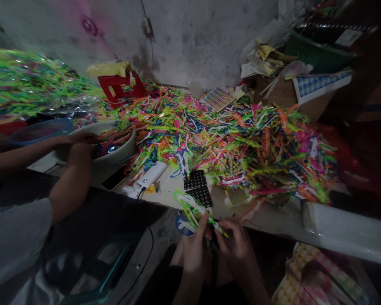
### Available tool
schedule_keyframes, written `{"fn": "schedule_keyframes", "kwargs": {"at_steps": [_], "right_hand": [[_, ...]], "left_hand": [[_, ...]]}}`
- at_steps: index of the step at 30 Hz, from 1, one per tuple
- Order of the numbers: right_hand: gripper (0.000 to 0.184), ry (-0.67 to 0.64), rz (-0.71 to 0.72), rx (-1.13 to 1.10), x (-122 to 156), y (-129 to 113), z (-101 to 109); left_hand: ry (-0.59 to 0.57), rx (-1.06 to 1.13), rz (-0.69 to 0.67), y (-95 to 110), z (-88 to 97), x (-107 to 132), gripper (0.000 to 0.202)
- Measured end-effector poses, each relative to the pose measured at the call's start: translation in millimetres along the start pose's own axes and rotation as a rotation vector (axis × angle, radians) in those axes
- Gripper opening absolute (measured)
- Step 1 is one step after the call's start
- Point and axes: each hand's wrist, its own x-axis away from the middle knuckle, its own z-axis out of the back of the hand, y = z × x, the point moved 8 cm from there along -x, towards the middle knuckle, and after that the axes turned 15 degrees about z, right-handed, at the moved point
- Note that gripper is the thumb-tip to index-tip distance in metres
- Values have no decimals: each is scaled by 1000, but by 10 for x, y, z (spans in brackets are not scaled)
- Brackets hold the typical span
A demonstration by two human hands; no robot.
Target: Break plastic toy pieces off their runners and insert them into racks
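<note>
At the table's front edge, my left hand [195,245] is closed around a floppy green-and-white plastic strip piece [190,204], whose loose ends fan out toward the table. My right hand [236,240] pinches the narrow, yellow-tipped end of that piece, close beside the left fingers. What exact kind of article it is, I cannot tell. A blue round thing [183,224] shows just behind my left hand, partly covered. Just beyond lie two black trays with rows of small studs or holes [199,195].
A heap of similar colourful strips [216,140] covers much of the table. At left, a co-worker's hands [81,142] reach into a pale basin [127,148]. A white power bank-like box [154,173] with a cable lies nearby. A white wrapped block [346,231] is at right.
</note>
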Motion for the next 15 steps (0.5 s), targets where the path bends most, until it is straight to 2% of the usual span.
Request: {"fn": "schedule_keyframes", "kwargs": {"at_steps": [4,8,15], "right_hand": [[11,-34,18,75,-44,-35,6],[11,-91,21,153,-38,-39,-12],[16,-76,215,233,-4,-144,-7]], "left_hand": [[7,9,-3,-6,-9,6,39],[31,69,80,-114,11,-13,39],[63,127,96,-182,37,-24,40]]}}
